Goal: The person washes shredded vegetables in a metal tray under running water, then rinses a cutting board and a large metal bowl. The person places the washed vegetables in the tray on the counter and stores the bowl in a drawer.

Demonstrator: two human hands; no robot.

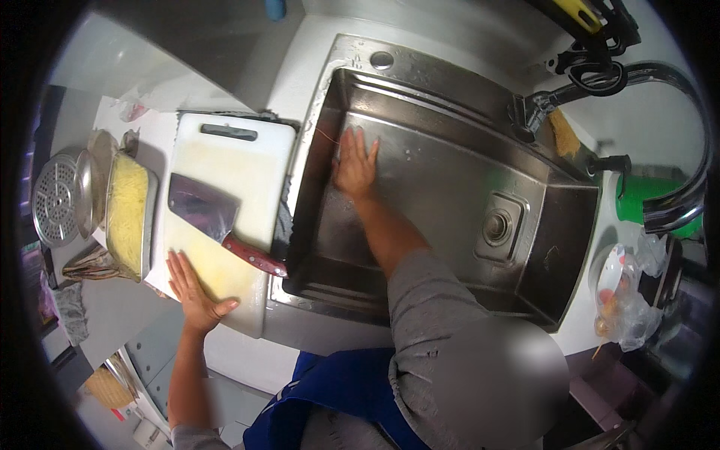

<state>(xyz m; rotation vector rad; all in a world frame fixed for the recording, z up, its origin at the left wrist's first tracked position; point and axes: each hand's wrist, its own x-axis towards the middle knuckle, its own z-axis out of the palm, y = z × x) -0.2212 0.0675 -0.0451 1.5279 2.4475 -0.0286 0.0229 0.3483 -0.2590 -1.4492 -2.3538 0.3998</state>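
My left hand [194, 298] rests with fingers spread at the lower left edge of a white plastic cutting board [242, 163]. A cleaver lies on the board above that hand, its broad blade [203, 207] slanting up to the left and its red riveted handle [254, 256] reaching past the board's right edge towards the sink. Inside the stainless steel sink [439, 185], my right hand [355, 169] is spread near the left wall and holds nothing that I can see. A thin reddish strand lies over the sink's left rim by its fingertips.
Left of the board stands a metal tray of yellow shreds [128, 214], beside a perforated steel disc [56, 199]. A curved faucet [675, 84] arches over the right side. Plastic bags [635, 315] and a dotted dish [612, 270] sit right of the sink.
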